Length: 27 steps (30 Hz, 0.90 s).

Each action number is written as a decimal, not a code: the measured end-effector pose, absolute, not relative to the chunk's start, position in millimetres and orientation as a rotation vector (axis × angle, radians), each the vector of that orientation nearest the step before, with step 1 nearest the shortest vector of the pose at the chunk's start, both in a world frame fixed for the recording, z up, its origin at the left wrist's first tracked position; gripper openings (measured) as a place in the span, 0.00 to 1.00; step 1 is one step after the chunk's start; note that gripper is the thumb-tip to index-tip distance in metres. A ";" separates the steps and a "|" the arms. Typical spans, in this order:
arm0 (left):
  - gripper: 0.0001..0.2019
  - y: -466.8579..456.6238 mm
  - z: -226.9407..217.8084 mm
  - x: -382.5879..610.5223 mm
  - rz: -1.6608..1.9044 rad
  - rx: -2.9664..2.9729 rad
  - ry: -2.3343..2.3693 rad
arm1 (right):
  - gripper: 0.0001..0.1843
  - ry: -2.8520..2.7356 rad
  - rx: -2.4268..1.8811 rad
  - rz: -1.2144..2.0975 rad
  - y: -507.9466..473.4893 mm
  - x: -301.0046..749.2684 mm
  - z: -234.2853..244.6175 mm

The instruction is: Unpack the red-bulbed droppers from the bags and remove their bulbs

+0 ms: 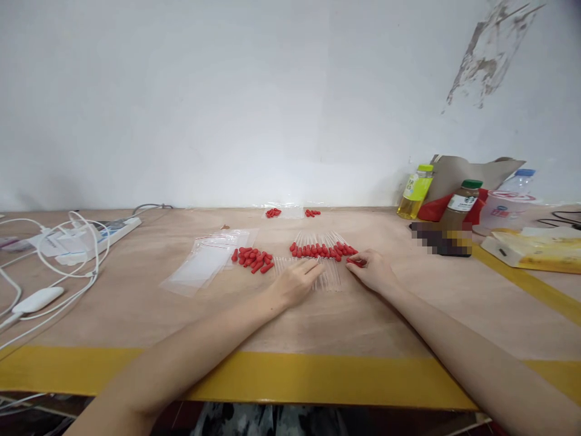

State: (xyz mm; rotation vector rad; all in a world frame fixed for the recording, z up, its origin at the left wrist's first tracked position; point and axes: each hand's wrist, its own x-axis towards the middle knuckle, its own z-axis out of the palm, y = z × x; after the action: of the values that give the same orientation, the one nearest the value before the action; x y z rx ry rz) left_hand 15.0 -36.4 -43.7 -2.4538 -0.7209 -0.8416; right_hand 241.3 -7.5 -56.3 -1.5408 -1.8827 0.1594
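Observation:
My right hand (373,274) pinches a red rubber bulb (356,262) at the right end of a row. Over a lower row of thin clear tubes (333,278) lies my left hand (297,282), its fingers closed together; what is between the fingertips is hidden. Just beyond both hands, droppers with red bulbs (318,249) lie side by side, their clear stems (320,237) pointing toward the wall. A pile of loose red bulbs (253,259) sits left of my left hand.
Clear plastic bags (200,261) lie left of the pile. Two small groups of red bulbs (273,213) rest near the wall. A power strip (97,242) with white cables stands at left. Bottles (415,192), a dark blurred object (440,239) and a yellow packet (535,248) occupy the right.

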 end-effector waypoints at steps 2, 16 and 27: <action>0.11 -32.4 -41.5 25.0 -0.710 -2.467 -0.663 | 0.12 -1.887 -1.534 0.131 -6.3 239.6 -57.4; 0.15 -39.8 -45.4 38.6 -0.772 -2.734 -0.886 | 0.14 -1.860 -1.547 0.039 -3.5 234.8 -57.4; 0.09 -41.2 -26.8 -14.5 -0.903 -2.609 -0.919 | 0.13 -1.810 -1.649 0.062 6.1 242.9 -46.2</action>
State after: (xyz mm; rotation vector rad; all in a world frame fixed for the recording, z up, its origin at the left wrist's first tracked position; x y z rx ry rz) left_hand -14.5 -41.2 -26.8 -2.6092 -0.9188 -0.9028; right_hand 242.9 6.1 -46.2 -1.6495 -1.8098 0.0619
